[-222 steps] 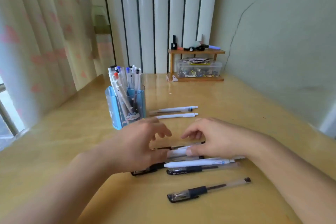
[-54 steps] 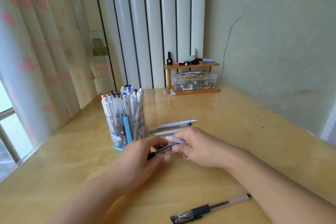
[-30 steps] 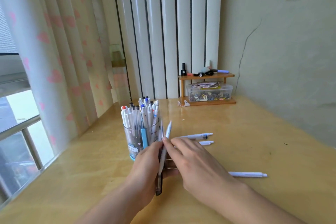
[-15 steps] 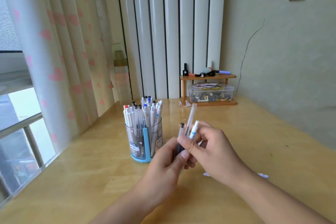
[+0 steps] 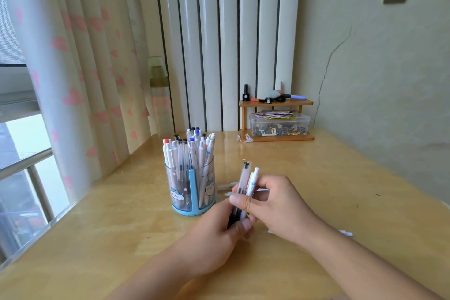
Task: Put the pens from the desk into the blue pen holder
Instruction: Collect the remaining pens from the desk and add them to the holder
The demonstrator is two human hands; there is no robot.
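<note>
Your left hand (image 5: 214,238) is curled around the lower ends of a small bundle of pens (image 5: 244,192), held roughly upright above the glossy yellow wooden desk (image 5: 316,178): a clear-barrelled pen with a black cap end and a white pen with a blue band show above your fingers. Your right hand (image 5: 277,204) pinches the same bundle higher up, thumb and forefinger closed on the barrels. The round blue-and-clear plastic pen holder (image 5: 192,190), printed with cartoon figures and already packed with upright white and clear pens, stands just to the left of the bundle, not touching it. Two loose white pens (image 5: 227,186) lie on the desk behind your hands, partly hidden, and another white pen (image 5: 347,233) peeks out beside your right forearm.
</note>
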